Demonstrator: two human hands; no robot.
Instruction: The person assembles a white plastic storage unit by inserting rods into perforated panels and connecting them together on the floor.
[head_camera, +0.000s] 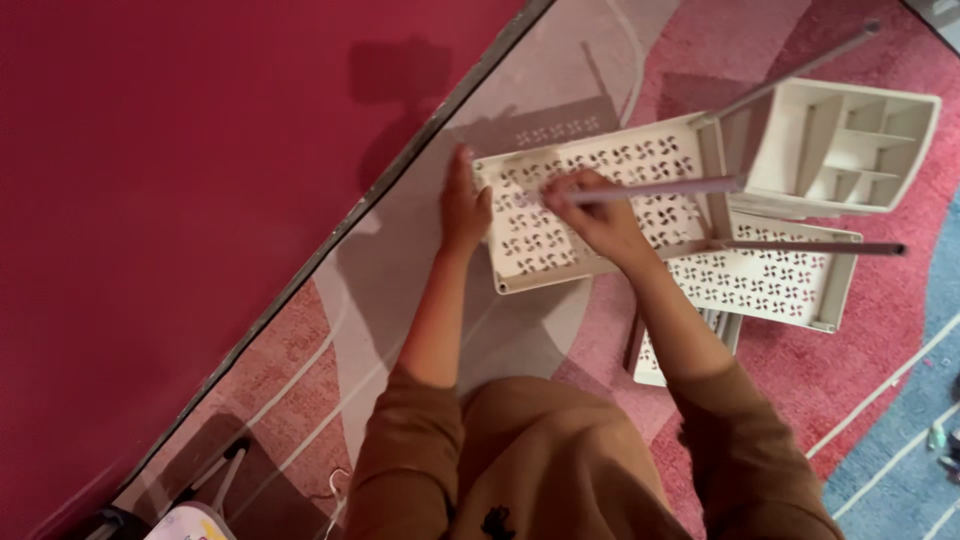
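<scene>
Left hand (463, 208), open, presses the near edge of the white perforated plastic shelf panel (600, 205) on the carpet. Right hand (598, 212) grips a grey metal rod (660, 188) across it. Risk: rod tips, panel skids toward the white compartment tray (850, 145) beyond.

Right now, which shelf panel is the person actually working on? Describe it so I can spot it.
Start at the dark red wall. The nearest cream perforated panel lies on the carpet beside it. Unlike the other panels, the left hand steadies its edge while the right hand holds a grey rod over it.
</scene>
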